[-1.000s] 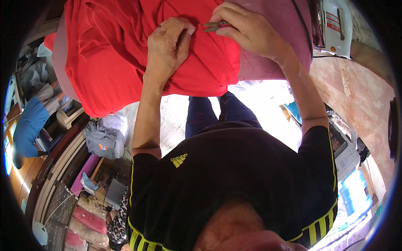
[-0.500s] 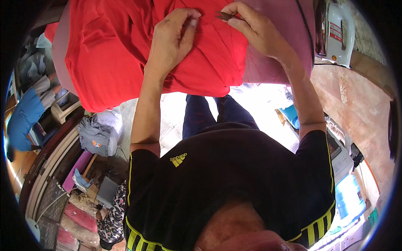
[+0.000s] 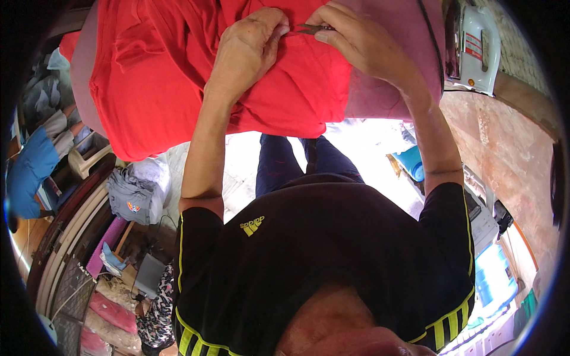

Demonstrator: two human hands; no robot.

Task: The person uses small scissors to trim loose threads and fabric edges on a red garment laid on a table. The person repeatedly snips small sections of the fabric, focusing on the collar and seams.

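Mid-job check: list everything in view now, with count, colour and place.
Table: 1, mauve, top.
Cloth: 1, red, spread on table.
Snips: 1, dark, top centre.
Iron: 1, white, upper right.
Bundle: 1, grey, left.
Large container: 1, blue, lower right.
Person: 1, blue clothing, far left.
Another person: 1, patterned clothing, lower left.
Clutter: too unclear to count, mixed colours, both sides.
Shirt: 1, black with yellow trim, centre.
Trousers: 1 pair, navy, centre.
Left hand: 1, bare, over cloth.
Right hand: 1, bare, holding snips.
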